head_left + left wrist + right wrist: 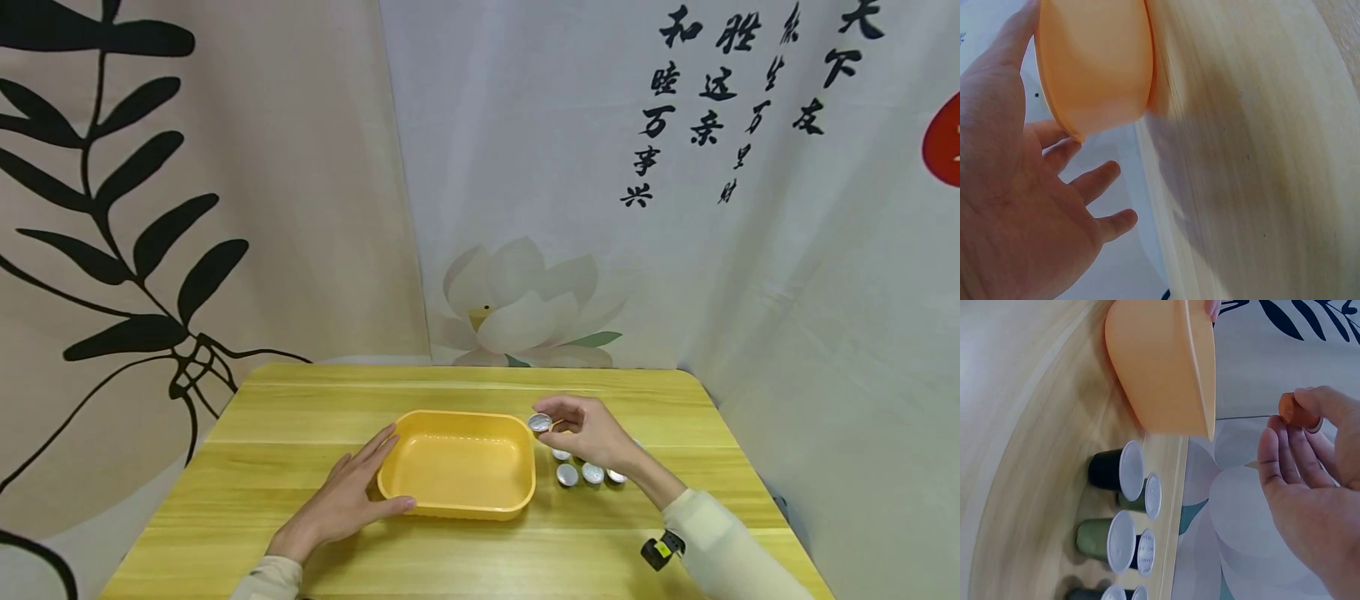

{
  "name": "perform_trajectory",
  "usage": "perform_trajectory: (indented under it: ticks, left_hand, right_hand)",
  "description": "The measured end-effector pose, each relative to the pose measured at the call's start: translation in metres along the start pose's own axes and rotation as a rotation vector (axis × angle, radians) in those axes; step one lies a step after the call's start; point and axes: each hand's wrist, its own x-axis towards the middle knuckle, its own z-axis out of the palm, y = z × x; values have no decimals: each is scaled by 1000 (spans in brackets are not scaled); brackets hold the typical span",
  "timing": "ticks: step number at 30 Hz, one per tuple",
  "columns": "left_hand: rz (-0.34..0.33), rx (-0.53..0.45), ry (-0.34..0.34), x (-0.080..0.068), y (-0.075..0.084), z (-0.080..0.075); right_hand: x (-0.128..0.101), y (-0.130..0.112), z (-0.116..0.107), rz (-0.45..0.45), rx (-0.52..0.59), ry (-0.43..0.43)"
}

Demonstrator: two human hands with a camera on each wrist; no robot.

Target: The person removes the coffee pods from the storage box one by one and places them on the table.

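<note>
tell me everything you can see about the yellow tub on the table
The yellow tub is a shallow rectangular basin with rounded corners and a rolled rim, plastic by its look, matt and orange-yellow. It stands upright on the wooden table, near the middle, and shows nothing inside it. The left hand rests against its left end, fingers straight along the wall and thumb by the near corner. The right hand holds a foil-topped capsule just above its far right corner, not touching it. More capsules stand beside its right end.

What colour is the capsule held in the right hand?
Orange body, silver foil lid; the capsule shows best in the right wrist view.
</note>
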Motion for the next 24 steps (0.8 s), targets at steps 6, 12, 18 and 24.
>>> perform_trajectory:
  ticks: [6,12,18,24]
  left_hand:
    - [-2,-1,0,-1,0,-1]
    - [-3,3,-8,0,0,-1]
    - [0,3,-5,1,0,0]
    - [-3,1,-5,1,0,1]
  right_hand:
    - [-10,4,-6,0,3,-9]
    - [-21,10,-14,14,-12,34]
    - [-36,19,-27,32,-57,81]
    - [-56,31,-43,58,-57,137]
